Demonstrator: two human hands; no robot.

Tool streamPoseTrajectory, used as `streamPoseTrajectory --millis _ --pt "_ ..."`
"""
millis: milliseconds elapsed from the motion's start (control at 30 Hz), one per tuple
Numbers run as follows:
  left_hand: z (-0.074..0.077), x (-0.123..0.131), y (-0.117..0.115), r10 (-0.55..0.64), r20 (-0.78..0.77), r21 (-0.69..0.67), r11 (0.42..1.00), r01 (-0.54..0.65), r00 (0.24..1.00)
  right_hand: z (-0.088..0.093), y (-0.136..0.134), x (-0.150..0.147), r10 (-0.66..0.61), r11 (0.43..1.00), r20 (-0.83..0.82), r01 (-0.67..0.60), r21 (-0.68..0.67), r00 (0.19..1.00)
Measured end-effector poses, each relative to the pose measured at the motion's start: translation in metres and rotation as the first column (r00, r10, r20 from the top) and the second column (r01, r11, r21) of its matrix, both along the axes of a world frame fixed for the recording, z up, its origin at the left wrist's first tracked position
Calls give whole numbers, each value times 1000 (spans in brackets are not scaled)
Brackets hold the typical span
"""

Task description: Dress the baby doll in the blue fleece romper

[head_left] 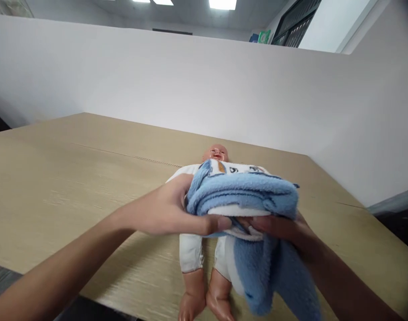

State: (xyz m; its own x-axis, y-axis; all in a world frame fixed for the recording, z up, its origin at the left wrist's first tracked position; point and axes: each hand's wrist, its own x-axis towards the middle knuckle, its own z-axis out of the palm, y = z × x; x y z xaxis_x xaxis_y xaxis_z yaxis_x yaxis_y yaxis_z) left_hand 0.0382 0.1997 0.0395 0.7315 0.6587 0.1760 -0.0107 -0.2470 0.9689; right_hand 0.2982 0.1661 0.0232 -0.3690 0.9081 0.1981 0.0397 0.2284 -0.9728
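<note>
A bunched, fluffy blue and white garment (pixel 244 191) is held above a baby doll (pixel 192 254) that lies on its back with its feet towards me. My left hand (pixel 177 209) grips the garment's left side, thumb along the lower opening. On the right, my right hand (pixel 277 226) has its thumb at the same opening, its other fingers hidden by the cloth. Loose blue parts of the garment hang down beside the doll's legs. The doll wears white clothing, and its head (pixel 217 153) shows beyond the cloth.
The doll rests on a light wooden table (pixel 73 178), near its front edge. A white wall (pixel 190 84) rises behind the table. Dark objects stand past the table's right side, and a green package (pixel 264 36) shows beyond the wall's top.
</note>
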Motion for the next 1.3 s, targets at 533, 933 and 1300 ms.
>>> streamPoseTrajectory --millis 533,933,1300 --pt "-105 6 -118 556 -287 -162 774 -612 780 -40 -69 -45 -78 995 448 96 -19 891" --pt "-106 9 -69 535 -303 100 841 -532 789 -76 -30 -45 -167 985 393 173 22 904" --pt "-91 -4 -62 506 -272 100 861 -499 819 -54 -14 -34 -74 979 416 146 -144 906"
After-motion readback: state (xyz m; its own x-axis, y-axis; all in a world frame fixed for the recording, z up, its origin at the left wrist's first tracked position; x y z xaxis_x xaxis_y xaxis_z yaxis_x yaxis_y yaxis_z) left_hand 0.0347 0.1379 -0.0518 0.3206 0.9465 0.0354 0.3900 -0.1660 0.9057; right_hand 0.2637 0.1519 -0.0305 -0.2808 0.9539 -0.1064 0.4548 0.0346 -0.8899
